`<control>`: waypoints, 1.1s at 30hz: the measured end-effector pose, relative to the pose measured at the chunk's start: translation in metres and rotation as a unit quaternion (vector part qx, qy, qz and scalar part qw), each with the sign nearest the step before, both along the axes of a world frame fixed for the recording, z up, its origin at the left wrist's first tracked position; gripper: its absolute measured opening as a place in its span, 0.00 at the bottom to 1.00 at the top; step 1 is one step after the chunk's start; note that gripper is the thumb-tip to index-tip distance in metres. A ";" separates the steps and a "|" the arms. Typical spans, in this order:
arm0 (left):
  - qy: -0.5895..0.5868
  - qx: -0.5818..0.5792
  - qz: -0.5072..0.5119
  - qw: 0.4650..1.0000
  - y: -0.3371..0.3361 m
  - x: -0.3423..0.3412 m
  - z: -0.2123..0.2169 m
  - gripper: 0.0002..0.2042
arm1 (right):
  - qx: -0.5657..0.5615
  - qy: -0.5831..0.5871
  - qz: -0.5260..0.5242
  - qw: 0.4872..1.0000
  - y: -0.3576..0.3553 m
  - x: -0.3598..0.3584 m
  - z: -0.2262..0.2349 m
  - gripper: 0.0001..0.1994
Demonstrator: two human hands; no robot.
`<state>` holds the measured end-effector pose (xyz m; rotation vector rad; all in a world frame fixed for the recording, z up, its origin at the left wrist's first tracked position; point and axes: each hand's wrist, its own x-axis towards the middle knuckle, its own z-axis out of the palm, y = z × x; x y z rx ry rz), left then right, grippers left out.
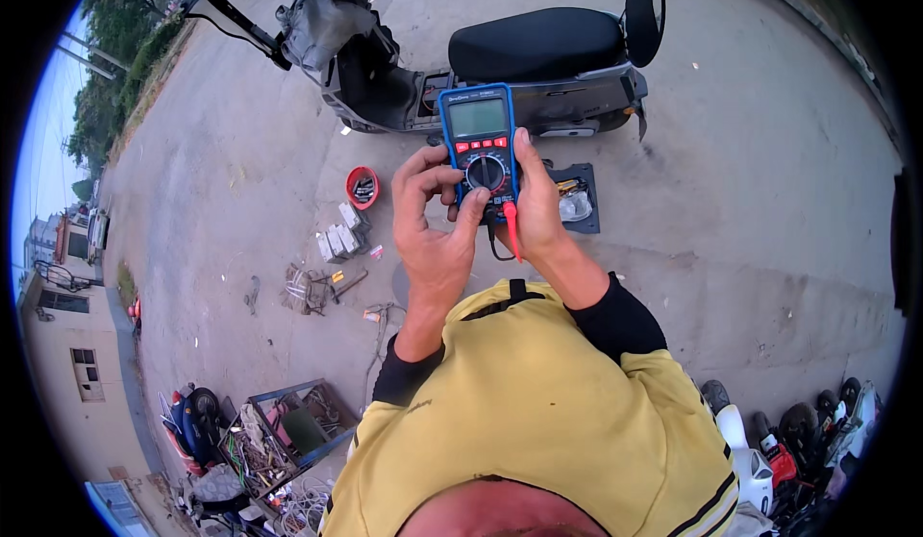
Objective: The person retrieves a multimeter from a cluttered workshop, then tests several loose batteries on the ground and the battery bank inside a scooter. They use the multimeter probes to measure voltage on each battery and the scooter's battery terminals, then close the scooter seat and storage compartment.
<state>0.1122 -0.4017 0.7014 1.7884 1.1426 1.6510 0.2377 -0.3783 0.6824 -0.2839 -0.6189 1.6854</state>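
A blue-edged digital multimeter [478, 141] is held up in front of me, its grey screen facing me. My left hand [437, 210] grips its left side, with the thumb and a finger near the round dial [485, 172]. My right hand [540, 200] wraps the right side, thumb along the edge. A red test lead [511, 229] and a black test lead [491, 232] are plugged in at the bottom. Beyond the meter stands a grey electric scooter [567, 101] with a black seat [536, 45]. The multimeter's back is hidden.
On the concrete lie a red bowl of small parts [350, 187], several grey blocks [343, 237], a tangle of scrap with a hammer-like tool [348, 285], and a dark tray [590, 212]. A crate of scrap [312, 458] stands lower left; parked scooters [784, 441] line the lower right.
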 end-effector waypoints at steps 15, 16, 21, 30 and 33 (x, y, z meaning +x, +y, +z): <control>-0.001 0.000 0.022 1.000 -0.013 -0.058 0.004 0.16 | -0.006 0.026 0.041 0.999 -0.007 -0.056 0.008 0.35; -0.003 0.000 0.022 1.000 -0.014 -0.060 0.003 0.16 | -0.006 0.024 0.043 0.999 -0.007 -0.058 0.007 0.35; -0.024 -0.009 0.035 0.999 -0.020 -0.070 0.003 0.16 | -0.005 0.008 0.062 0.998 -0.008 -0.068 0.006 0.35; -0.025 -0.016 0.071 0.997 -0.033 -0.080 -0.001 0.14 | -0.023 0.016 0.089 0.996 -0.014 -0.081 0.006 0.34; 0.013 -0.013 0.096 0.995 -0.040 -0.079 0.007 0.14 | -0.027 -0.012 0.085 0.996 -0.019 -0.087 0.006 0.37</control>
